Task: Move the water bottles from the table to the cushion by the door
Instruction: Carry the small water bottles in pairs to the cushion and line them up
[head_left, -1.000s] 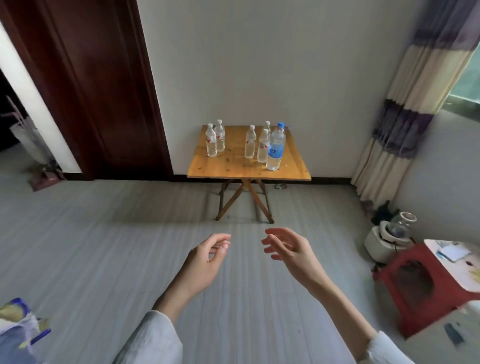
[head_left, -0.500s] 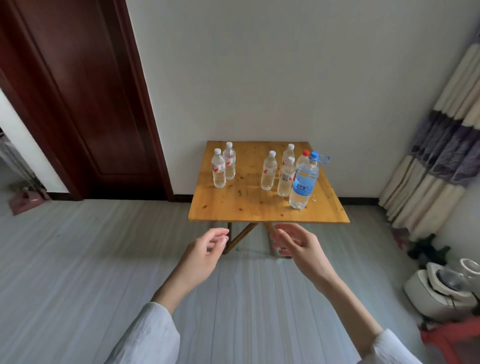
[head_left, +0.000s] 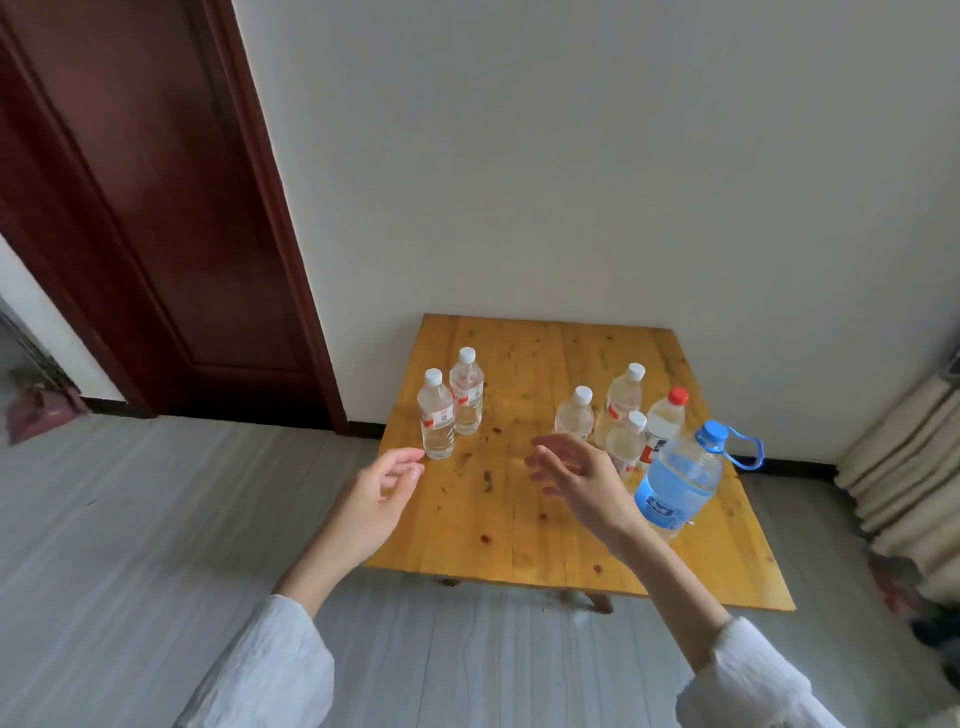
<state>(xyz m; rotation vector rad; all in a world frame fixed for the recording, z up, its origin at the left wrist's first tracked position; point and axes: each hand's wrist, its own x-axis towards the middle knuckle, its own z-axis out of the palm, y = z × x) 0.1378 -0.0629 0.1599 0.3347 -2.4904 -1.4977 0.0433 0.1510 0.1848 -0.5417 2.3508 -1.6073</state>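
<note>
We judge the reach-to-grasp step in hand; our left hand (head_left: 382, 491) and right hand (head_left: 582, 475), both loosely spread and empty, hover mid-frame over the square, knotty wooden table (head_left: 498, 525); clear, ribbed plastic water bottles (head_left: 574, 418) stand upright centre-right; next, fingers must encircle a smooth cylinder; cushion unseen.

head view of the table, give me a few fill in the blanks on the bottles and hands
1. The largest bottle has a ____ cap.
2. One small bottle has a red cap; the other five small ones have ____ caps.
3. All seven bottles stand on the wooden ____.
4. The left hand and right hand hold ____.

Missing words: blue; white; table; nothing
</note>
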